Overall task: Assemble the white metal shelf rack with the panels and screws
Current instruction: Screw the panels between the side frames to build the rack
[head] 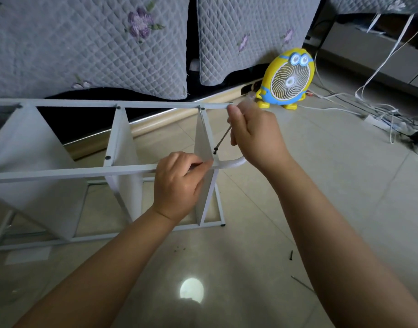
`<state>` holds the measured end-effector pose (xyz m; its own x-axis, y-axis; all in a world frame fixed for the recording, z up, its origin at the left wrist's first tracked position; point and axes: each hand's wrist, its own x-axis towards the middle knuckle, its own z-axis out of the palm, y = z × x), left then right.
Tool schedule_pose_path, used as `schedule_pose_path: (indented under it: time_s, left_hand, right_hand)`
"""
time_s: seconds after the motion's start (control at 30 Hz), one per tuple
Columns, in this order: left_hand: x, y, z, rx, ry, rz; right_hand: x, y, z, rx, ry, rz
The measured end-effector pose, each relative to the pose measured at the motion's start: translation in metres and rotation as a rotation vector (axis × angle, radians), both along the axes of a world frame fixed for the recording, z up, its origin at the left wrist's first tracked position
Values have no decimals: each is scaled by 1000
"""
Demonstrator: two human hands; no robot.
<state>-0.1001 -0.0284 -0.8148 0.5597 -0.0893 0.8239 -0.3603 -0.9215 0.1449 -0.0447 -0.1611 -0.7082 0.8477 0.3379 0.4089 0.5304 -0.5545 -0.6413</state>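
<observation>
Two grips full — left hand (179, 185) pinching rack edge (85, 172), right hand (255, 136) holding screwdriver (223, 138).

A yellow and blue cartoon-faced fan (289, 79) stands on the pale tiled floor (333, 174) at the far right, its white grille facing the room. Behind it to the left hang two grey quilted covers (85, 43) with purple flowers, above a tan wooden base strip (170, 117). White cables (373, 74) trail down to a power strip (378, 121) on the right. A round light reflection (191, 291) glows on the near tiles.
</observation>
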Motion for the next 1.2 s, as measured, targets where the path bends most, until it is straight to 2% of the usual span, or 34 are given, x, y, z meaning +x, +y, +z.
schedule_pose_path:
  time_s: [0.3,0.47,0.73,0.87,0.97,1.1,1.2]
  left_hand:
    - [-5,-3,8,-54,116,6]
    - [-9,-5,16,-53,151,-13]
    - [-10,1,25,-75,155,-69]
    - [-14,7,24,-14,161,-64]
    - [-11,10,24,-42,162,-130]
    - [-7,12,24,-65,204,-163]
    - [-6,14,26,-61,225,-175]
  right_hand:
    - [16,26,11,-175,1,-48]
    - [16,26,17,-55,108,79]
    - [14,19,11,-84,-97,208]
    - [17,16,10,-9,-78,117]
    - [16,10,18,-2,-93,67]
    - [11,8,30,-42,-112,104]
    - [12,5,39,-48,-26,166]
